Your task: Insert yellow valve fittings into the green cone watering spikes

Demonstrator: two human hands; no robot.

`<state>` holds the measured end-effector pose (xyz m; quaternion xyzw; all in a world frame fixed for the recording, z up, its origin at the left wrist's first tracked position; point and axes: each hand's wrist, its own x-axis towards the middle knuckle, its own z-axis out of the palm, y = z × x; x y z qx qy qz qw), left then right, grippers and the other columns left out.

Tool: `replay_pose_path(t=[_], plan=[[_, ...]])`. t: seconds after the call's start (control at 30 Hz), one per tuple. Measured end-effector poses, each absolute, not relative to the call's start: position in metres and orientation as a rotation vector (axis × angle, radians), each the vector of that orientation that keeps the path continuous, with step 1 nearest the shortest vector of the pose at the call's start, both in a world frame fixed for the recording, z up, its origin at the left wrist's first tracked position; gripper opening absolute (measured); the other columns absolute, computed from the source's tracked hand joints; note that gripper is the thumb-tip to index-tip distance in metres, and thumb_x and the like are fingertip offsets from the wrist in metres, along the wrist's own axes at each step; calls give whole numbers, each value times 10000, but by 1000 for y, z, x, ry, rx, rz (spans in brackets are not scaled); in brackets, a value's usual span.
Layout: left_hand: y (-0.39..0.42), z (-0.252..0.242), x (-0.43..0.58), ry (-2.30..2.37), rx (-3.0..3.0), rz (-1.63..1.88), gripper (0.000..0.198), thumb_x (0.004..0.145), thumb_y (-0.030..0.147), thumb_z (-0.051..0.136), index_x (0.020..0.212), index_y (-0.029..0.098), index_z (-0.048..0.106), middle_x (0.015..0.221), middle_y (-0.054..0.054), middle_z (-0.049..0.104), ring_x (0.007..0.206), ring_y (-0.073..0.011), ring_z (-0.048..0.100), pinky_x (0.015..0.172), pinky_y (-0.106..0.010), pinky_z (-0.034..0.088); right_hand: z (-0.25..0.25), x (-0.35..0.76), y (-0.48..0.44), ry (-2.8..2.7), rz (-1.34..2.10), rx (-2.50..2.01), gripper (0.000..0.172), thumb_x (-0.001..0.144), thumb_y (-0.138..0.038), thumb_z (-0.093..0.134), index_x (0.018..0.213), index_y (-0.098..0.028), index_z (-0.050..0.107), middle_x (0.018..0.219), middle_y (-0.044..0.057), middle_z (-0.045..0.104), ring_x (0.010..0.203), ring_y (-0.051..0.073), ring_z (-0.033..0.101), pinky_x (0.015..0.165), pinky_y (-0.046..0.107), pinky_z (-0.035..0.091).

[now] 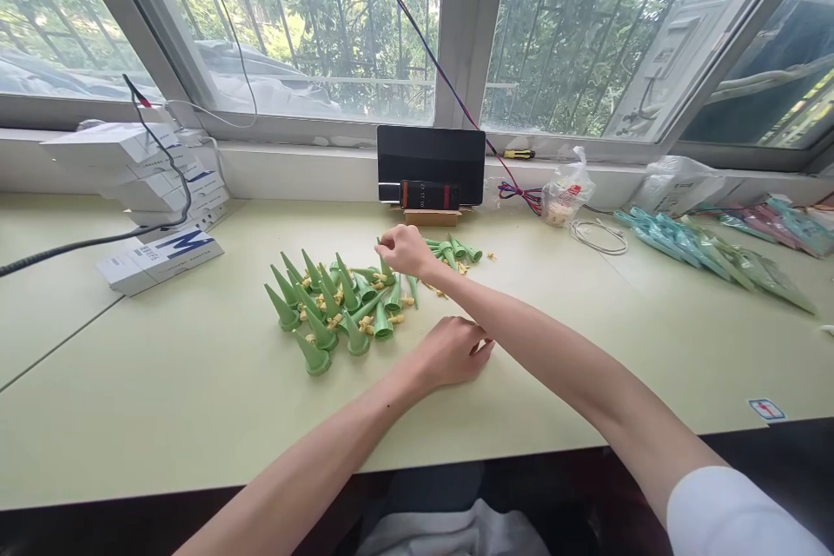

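Many green cones stand wide-end down before the tablet, presumably for steadiness; the right hand bunches beside them, the left hand curls farther out; what either pinches, I cannot tell.

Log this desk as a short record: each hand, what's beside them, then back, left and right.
Left hand: low over the table, fingers curled; any held item hidden
Right hand: beyond the left, by the green cones; grip unclear
Beside hands: cones, some upright, some lying, yellow pieces among them
Back: phone before a dark screen
Left: white boxes
Right: teal packets
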<state>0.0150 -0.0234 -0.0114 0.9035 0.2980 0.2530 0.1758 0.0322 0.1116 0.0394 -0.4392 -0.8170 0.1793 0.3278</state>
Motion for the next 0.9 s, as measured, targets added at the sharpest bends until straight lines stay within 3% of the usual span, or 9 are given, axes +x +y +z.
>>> replay_pose_path(t=[0.3, 0.43, 0.73, 0.9], plan=[[-24, -10, 15, 841, 2574, 693, 207, 838, 142, 473, 650, 195, 541, 540, 0, 552, 456, -134, 407, 503, -288, 264, 36, 39, 99, -2117, 465, -1077, 342, 800, -188, 546, 494, -183, 396, 497, -27, 419, 518, 96, 344, 543, 247, 286], [-23, -11, 15, 846, 2585, 689, 203, 820, 128, 468, 631, 188, 510, 529, 8, 534, 457, -125, 375, 492, -280, 247, 35, 40, 92, -2139, 479, -1048, 337, 819, -195, 547, 498, -173, 445, 496, -27, 446, 512, 93, 368, 538, 242, 292], [-23, -11, 14, 852, 2594, 667, 195, 835, 146, 466, 663, 184, 549, 543, 7, 540, 461, -120, 362, 503, -276, 256, 38, 48, 80, -2175, 514, -1129, 186, 844, -280, 645, 747, -126, 680, 660, 25, 644, 627, 123, 543, 631, 243, 376], [-24, -10, 13, 864, 2607, 642, 198, 836, 145, 472, 680, 191, 584, 526, 15, 533, 459, -122, 395, 508, -269, 273, 49, 64, 77, -2157, 520, -1148, 340, 879, -440, 635, 899, -107, 703, 664, 30, 653, 639, 135, 570, 613, 241, 374]])
